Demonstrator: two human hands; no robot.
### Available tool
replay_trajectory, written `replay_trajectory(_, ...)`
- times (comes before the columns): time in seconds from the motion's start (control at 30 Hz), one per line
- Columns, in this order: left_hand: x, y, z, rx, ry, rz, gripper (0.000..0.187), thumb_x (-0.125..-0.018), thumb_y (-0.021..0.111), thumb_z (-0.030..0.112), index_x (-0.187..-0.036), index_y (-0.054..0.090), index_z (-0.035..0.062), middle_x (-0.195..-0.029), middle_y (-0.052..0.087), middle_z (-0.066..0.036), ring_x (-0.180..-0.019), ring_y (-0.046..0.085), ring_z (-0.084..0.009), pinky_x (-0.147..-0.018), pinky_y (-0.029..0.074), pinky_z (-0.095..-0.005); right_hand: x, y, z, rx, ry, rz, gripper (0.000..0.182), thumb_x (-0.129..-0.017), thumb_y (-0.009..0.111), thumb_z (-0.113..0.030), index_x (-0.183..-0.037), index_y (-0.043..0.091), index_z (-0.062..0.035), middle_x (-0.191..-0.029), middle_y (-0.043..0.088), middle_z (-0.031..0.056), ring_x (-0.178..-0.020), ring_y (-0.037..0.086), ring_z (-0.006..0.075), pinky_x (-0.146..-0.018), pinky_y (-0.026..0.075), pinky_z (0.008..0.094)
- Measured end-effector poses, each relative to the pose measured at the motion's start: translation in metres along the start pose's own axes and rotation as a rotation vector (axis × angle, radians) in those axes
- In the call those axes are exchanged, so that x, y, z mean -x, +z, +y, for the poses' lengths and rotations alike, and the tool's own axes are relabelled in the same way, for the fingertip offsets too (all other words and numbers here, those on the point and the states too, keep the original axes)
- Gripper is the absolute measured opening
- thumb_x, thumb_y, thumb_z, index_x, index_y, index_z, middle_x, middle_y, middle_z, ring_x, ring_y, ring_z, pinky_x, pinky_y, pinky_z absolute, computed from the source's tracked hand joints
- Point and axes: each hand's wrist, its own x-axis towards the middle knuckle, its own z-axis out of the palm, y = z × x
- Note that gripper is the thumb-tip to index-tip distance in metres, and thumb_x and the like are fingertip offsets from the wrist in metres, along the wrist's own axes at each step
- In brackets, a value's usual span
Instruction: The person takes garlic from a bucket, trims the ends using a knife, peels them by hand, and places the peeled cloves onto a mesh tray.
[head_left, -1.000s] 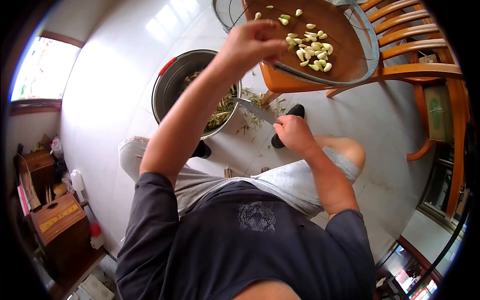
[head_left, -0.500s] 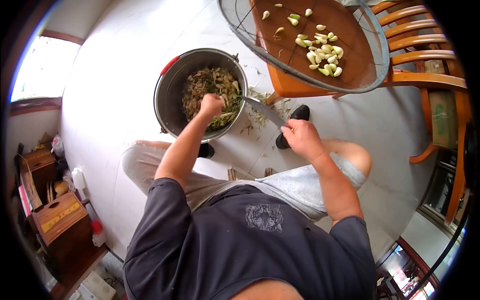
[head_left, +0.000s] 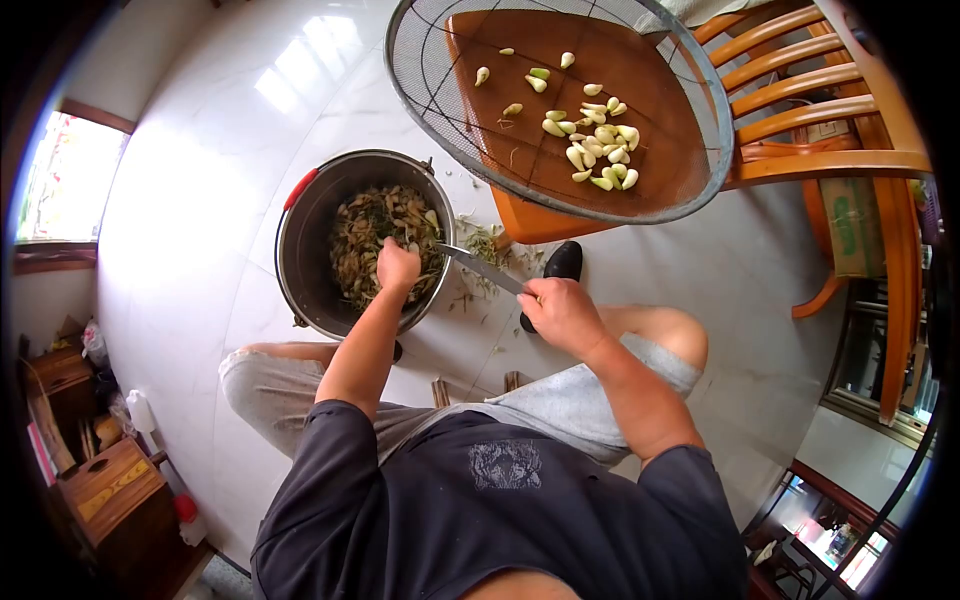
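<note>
My left hand (head_left: 398,266) reaches down into a metal bucket (head_left: 300,300), its fingers closed over the heap of garlic and dry peelings (head_left: 362,222). What they pinch, if anything, is too small to make out. A knife (head_left: 487,270) is gripped in my right hand (head_left: 565,315), its blade pointing left and its tip over the bucket's right rim. Up and to the right, a round mesh sieve (head_left: 424,115) bears several peeled garlic cloves (head_left: 603,140), mostly clustered at its lower right.
The sieve rests on a wooden chair (head_left: 545,222) at the upper right. Peelings (head_left: 485,245) litter the tiled floor between bucket and chair. A black shoe (head_left: 564,262) stands beside them. Wooden boxes (head_left: 115,485) are at the lower left.
The whole view has shifted, so bucket, sieve and hands appear lower and further left. Relative to the bucket, my left hand and the knife have barely moved.
</note>
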Motion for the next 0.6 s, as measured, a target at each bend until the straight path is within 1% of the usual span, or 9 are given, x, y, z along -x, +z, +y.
replay_trajectory(0.1, -0.012, -0.004, -0.021, 0.118, 0.050, -0.012, 0.023, -0.077, 0.060, 0.016, -0.094, 0.056, 0.0022, -0.090, 0.063, -0.017, -0.091, 0.060, -0.0344, -0.076, 0.047, -0.0421, 0.000, -0.001, -0.004, -0.014, -0.016, 0.009, 0.021, -0.082, 0.056, -0.022, -0.080, 0.062, -0.0014, -0.077, 0.062, 0.0205, -0.075, 0.060, 0.0393, -0.069, 0.047, 0.0467)
replay_trajectory(0.13, -0.008, -0.009, -0.021, 0.126, 0.019, -0.030, 0.019, -0.076, 0.057, 0.013, -0.092, 0.057, 0.0030, -0.087, 0.064, -0.016, -0.088, 0.060, -0.0343, -0.075, 0.046, -0.0415, 0.000, 0.000, -0.003, -0.017, -0.022, 0.012, 0.021, -0.082, 0.056, -0.022, -0.080, 0.062, -0.0015, -0.077, 0.062, 0.0204, -0.075, 0.060, 0.0392, -0.069, 0.047, 0.0465)
replay_trajectory(0.23, -0.006, -0.008, -0.027, 0.073, 0.137, -0.072, 0.022, -0.075, 0.058, 0.013, -0.095, 0.059, 0.0042, -0.090, 0.064, -0.016, -0.088, 0.060, -0.0346, -0.076, 0.047, -0.0413, 0.001, 0.004, -0.001, -0.021, -0.028, 0.016, 0.022, -0.082, 0.056, -0.022, -0.081, 0.062, -0.0015, -0.077, 0.062, 0.0203, -0.076, 0.060, 0.0387, -0.069, 0.047, 0.0462)
replay_trajectory(0.27, -0.007, -0.003, -0.027, 0.039, 0.194, -0.070, 0.027, -0.076, 0.059, 0.015, -0.102, 0.058, 0.0054, -0.095, 0.064, -0.016, -0.092, 0.060, -0.0345, -0.078, 0.047, -0.0419, 0.001, 0.005, 0.000, -0.018, -0.027, 0.021, 0.022, -0.082, 0.056, -0.022, -0.081, 0.062, -0.0015, -0.078, 0.062, 0.0203, -0.076, 0.060, 0.0386, -0.069, 0.047, 0.0462)
replay_trajectory(0.37, 0.008, -0.005, -0.007, -0.110, 0.200, -0.017, 0.032, -0.078, 0.060, 0.015, -0.108, 0.056, 0.0057, -0.098, 0.064, -0.017, -0.095, 0.060, -0.0341, -0.080, 0.047, -0.0437, 0.000, 0.005, 0.005, -0.003, -0.010, 0.016, 0.022, -0.082, 0.056, -0.022, -0.081, 0.062, -0.0016, -0.078, 0.063, 0.0203, -0.077, 0.060, 0.0382, -0.070, 0.047, 0.0461)
replay_trajectory(0.4, 0.000, 0.005, -0.012, -0.120, 0.206, -0.013, 0.038, -0.077, 0.057, 0.017, -0.114, 0.057, 0.0073, -0.100, 0.065, -0.018, -0.099, 0.059, -0.0372, -0.085, 0.047, -0.0436, 0.000, 0.003, 0.004, 0.008, -0.005, 0.023, 0.022, -0.082, 0.056, -0.023, -0.081, 0.062, -0.0017, -0.078, 0.063, 0.0203, -0.077, 0.060, 0.0383, -0.070, 0.047, 0.0461)
replay_trajectory(0.5, -0.006, 0.016, -0.012, -0.224, 0.196, -0.028, 0.036, -0.079, 0.053, 0.018, -0.114, 0.057, 0.0085, -0.101, 0.064, -0.020, -0.098, 0.059, -0.0379, -0.084, 0.046, -0.0449, 0.001, 0.001, 0.005, 0.025, 0.001, 0.047, 0.022, -0.082, 0.056, -0.023, -0.080, 0.062, -0.0020, -0.078, 0.063, 0.0202, -0.077, 0.060, 0.0385, -0.070, 0.047, 0.0463)
replay_trajectory(0.53, -0.003, 0.015, -0.011, -0.218, 0.213, -0.016, 0.029, -0.082, 0.052, 0.016, -0.108, 0.056, 0.0050, -0.101, 0.064, -0.018, -0.095, 0.060, -0.0364, -0.081, 0.048, -0.0448, 0.000, 0.003, 0.007, 0.024, -0.008, 0.064, 0.022, -0.082, 0.056, -0.023, -0.080, 0.062, -0.0021, -0.077, 0.063, 0.0201, -0.077, 0.060, 0.0386, -0.070, 0.047, 0.0464)
replay_trajectory(0.6, 0.005, 0.005, -0.007, -0.082, 0.225, -0.010, 0.029, -0.080, 0.052, 0.014, -0.107, 0.059, 0.0049, -0.097, 0.064, -0.019, -0.091, 0.062, -0.0346, -0.079, 0.049, -0.0428, -0.004, 0.006, 0.007, 0.019, -0.036, 0.099, 0.022, -0.082, 0.057, -0.024, -0.079, 0.062, -0.0025, -0.076, 0.062, 0.0201, -0.077, 0.060, 0.0391, -0.069, 0.047, 0.0466)
